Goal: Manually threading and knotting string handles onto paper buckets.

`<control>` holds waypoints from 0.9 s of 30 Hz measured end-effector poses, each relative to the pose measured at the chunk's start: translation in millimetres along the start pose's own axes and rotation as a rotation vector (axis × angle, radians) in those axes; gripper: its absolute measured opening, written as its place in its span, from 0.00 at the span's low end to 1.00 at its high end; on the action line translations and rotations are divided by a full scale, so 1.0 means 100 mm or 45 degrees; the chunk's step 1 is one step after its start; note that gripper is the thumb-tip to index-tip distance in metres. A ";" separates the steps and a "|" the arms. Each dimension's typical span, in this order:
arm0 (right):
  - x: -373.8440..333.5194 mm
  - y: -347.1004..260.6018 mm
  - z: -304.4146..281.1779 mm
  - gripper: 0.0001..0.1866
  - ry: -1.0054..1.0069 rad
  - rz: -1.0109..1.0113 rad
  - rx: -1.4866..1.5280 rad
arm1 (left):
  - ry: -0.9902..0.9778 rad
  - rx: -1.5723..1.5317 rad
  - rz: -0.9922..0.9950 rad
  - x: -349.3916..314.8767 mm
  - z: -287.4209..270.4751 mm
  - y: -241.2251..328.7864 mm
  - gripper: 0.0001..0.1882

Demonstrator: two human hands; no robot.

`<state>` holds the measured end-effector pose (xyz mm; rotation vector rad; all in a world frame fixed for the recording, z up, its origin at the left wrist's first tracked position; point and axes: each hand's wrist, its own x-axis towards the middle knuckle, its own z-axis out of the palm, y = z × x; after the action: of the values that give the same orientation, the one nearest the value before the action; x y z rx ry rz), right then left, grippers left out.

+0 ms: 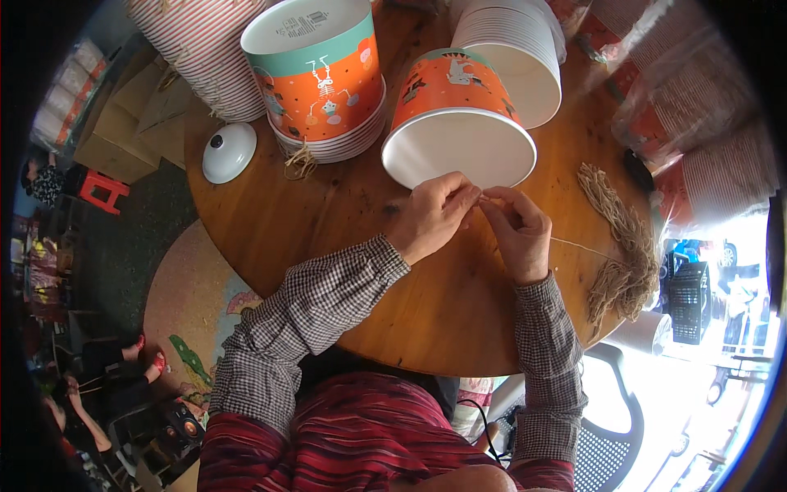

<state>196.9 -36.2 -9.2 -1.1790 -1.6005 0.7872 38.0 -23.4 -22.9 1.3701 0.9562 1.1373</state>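
My left hand [434,215] and my right hand [520,238] meet over the table, fingertips pinched together on a thin piece of twine [586,244]. The twine trails rightward from my right hand toward a loose beige twine bundle [625,275] at the table's right edge. Just beyond my fingers, an orange printed paper bucket [434,88] lies on its side, its white open mouth facing me. My fingers overlap its lower rim; whether they touch it, I cannot tell. Part of the twine is hidden between my fingertips.
Behind stand an orange-and-green bucket stack [328,94] with twine at its base, a tall stack of buckets [201,53] and nested white buckets [504,49]. A white lid [230,153] lies left. Plastic-wrapped buckets [697,115] crowd the right of the round wooden table [443,316].
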 end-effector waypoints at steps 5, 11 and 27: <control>0.03 0.02 -0.05 0.13 -0.091 0.086 -0.071 | 0.007 0.060 0.070 0.01 -0.06 0.04 0.06; 0.03 0.02 -0.05 0.11 -0.088 0.144 -0.036 | 0.054 0.066 0.102 0.01 -0.04 -0.01 0.01; 0.00 -0.05 -0.04 0.03 0.011 -0.013 -0.176 | 0.066 0.264 0.276 -0.01 0.02 0.03 0.04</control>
<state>198.7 -38.5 -3.3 -1.2696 -1.6740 0.6727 39.4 -25.1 -20.1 1.6499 1.0030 1.2671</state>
